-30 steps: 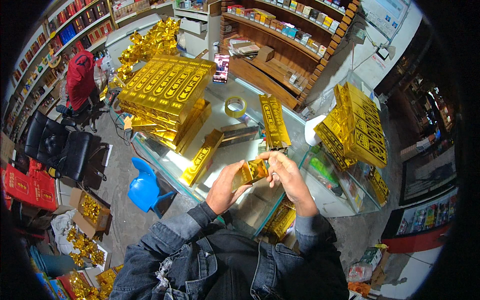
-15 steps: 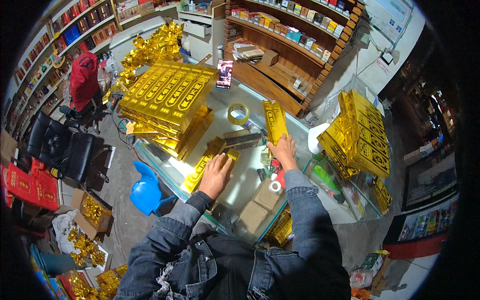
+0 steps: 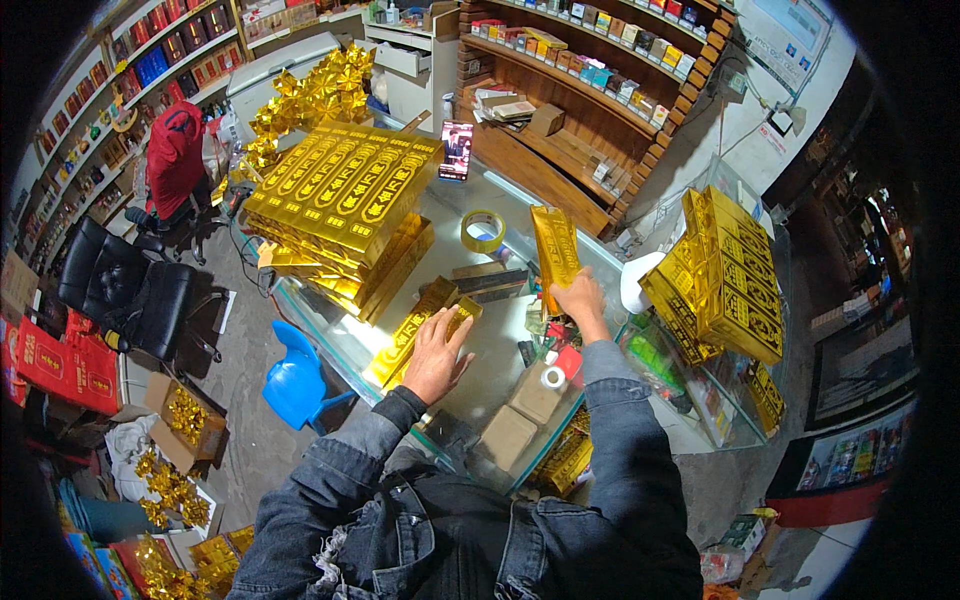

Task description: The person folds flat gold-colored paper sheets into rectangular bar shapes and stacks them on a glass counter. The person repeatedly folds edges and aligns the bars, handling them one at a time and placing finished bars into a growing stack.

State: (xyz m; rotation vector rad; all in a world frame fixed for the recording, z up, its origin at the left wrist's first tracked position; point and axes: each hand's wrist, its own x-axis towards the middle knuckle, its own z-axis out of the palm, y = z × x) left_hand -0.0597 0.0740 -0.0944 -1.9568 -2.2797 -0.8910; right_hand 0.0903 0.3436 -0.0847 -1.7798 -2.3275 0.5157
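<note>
Gripping one gold carton [image 3: 555, 240] by its near end, right of the single tape roll [image 3: 480, 246], our right hand [image 3: 580, 300] has its fingers curled tight; nearer us, left of the roll, our left hand [image 3: 434, 358] rests half-spread over two gold boxes [image 3: 405, 345].

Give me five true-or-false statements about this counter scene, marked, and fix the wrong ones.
1. The right hand holds the near end of a long gold piece. True.
2. The tape roll lies on the glass counter. True.
3. The left hand grips the tape roll. False: its fingers are spread over the flat gold strips, apart from the roll.
4. The blue chair stands to the left of the counter. True.
5. The office chair is white. False: it is black.
</note>
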